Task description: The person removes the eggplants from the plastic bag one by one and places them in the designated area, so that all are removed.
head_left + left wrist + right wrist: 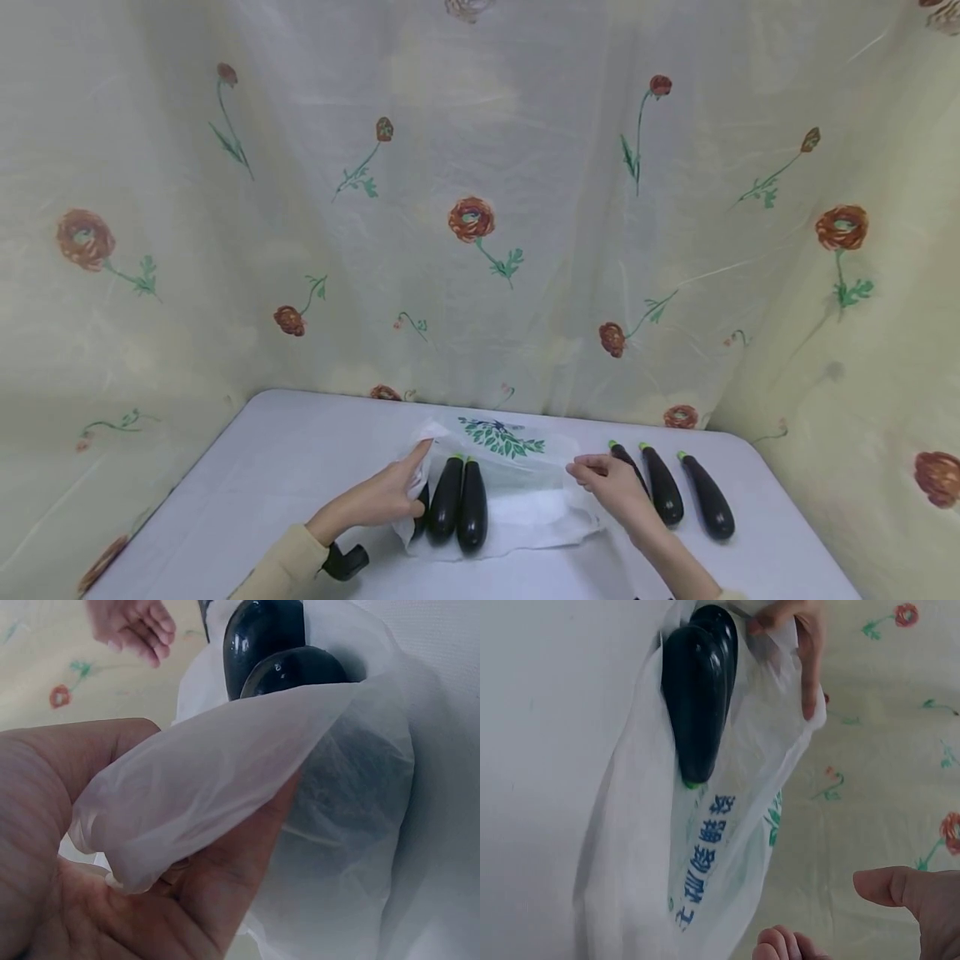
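A white plastic bag (536,500) with a green leafy print lies on the table, its mouth spread toward me. Dark eggplants (472,508) lie side by side in it, stem ends pointing away; another is partly hidden by my left hand (382,496). That hand holds the left edge of the bag, and the thin film (217,772) runs between thumb and fingers in the left wrist view. My right hand (615,487) is by the bag's right edge. In the right wrist view its thumb (889,886) stands apart from its loosely bent fingers, with nothing between them.
Three more eggplants (705,496) lie on the white table (315,442) to the right, partly behind my right hand. A flowered curtain (525,333) hangs behind the table and along both sides. A black device (347,562) sits by my left wrist.
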Motion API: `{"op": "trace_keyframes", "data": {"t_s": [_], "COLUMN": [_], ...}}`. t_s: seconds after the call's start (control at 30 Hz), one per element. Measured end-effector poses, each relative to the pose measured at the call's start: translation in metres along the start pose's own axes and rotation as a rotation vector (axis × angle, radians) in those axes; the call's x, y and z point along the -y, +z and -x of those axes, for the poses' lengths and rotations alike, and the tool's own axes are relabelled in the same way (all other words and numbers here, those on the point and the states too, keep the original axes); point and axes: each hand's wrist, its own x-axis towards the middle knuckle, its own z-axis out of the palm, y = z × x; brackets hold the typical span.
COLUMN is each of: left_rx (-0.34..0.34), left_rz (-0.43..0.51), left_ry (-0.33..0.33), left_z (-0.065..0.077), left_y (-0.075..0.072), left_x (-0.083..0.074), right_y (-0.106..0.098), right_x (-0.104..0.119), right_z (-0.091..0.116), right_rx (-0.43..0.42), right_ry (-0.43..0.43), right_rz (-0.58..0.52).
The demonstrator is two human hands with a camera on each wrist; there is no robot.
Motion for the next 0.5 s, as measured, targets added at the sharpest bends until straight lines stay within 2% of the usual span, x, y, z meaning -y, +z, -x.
{"op": "trace_keyframes", "data": {"t_s": [0.33,0.5], "left_rx": [-0.003,-0.002], "left_rz": [0.003,0.002], "left_ry": [0.017,0.020], "left_z": [-0.001,-0.002], "left_y": [0.000,0.001], "left_x": [0.002,0.003], "right_y": [0.029,0.042], "right_x": [0.014,0.018], "right_z": [0.000,0.000], "right_rx": [0.038,0.045], "right_ry": [0.017,-0.004], "right_rz": [-0.043,-0.029]}}
